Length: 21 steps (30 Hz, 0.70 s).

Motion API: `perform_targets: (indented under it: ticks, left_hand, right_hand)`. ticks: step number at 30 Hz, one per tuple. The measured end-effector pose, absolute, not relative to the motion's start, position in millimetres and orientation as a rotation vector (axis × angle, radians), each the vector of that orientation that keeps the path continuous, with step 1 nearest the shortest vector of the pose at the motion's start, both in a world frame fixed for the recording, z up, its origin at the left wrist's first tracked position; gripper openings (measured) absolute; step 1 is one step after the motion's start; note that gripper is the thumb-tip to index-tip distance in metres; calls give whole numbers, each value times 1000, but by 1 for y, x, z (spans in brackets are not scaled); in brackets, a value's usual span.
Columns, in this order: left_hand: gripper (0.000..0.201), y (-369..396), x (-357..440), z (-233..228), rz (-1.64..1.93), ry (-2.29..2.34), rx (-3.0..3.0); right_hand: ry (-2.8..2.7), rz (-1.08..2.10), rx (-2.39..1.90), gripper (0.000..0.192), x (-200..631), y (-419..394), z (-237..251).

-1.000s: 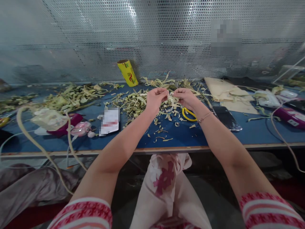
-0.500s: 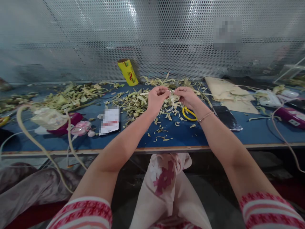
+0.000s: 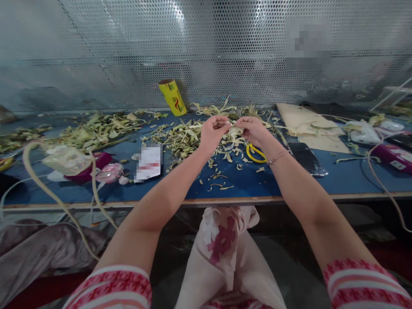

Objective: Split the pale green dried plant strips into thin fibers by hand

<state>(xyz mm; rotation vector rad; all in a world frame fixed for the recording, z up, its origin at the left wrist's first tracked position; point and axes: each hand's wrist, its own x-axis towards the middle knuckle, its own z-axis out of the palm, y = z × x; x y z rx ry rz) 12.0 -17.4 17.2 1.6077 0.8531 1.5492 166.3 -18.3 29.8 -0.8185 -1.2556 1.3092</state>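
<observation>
Just above the middle of the frame, the 2 hands meet over the blue table (image 3: 289, 182). The left hand (image 3: 210, 133) and the right hand (image 3: 254, 131) face each other, fingertips nearly touching, and between them sits a small pale piece of husk (image 3: 232, 127). The fingers of both hands are pinched together on it: the left thumb and forefinger close on its left end, the right thumb and forefinger on its right end. The rest of each hand is curled, so how much of the piece lies inside the grip cannot be told.

The relation that matters is this: the piece runs left to right across the frame, its long axis in line with the gap between the 2 sets of fingertips, so each hand holds 1 end and neither is clearer of it than the other. It is held just above the table, not resting on it.

Directly under and behind the hands lies a heap of husk scraps (image 3: 180, 139), with thinner bits strewn toward the table's near edge. Yellow-handled scissors (image 3: 255, 154) lie just below the right wrist, near but not touched. A dark phone (image 3: 306, 159) sits to the right of them, and a yellow roll (image 3: 173, 98) leans on the perforated wall (image 3: 96, 51) at upper centre.
</observation>
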Motion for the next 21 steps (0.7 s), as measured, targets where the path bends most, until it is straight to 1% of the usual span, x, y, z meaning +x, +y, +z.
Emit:
perform_targets:
  ticks: [5,9,15,19,21]
  left_hand:
    - [12,-18,11,16,1550,861,1741]
    - [8,-18,10,14,1543,856,1755]
    - [12,-15,10,11,1495,856,1695]
    - [12,-18,11,15,1463,859,1684]
    - [17,-21,12,16,1443,865,1691]
  right_hand:
    - [-1251,1297,-820,15,165,-19,29]
    - [-1241,1269,-823,20,164,-18,29]
    - [-1207,1182,-841,26,164,-15,28]
    - [-1199,1158,-818,25,164,-14,27]
    - [-1185,1154,-814,24,163,-14,27]
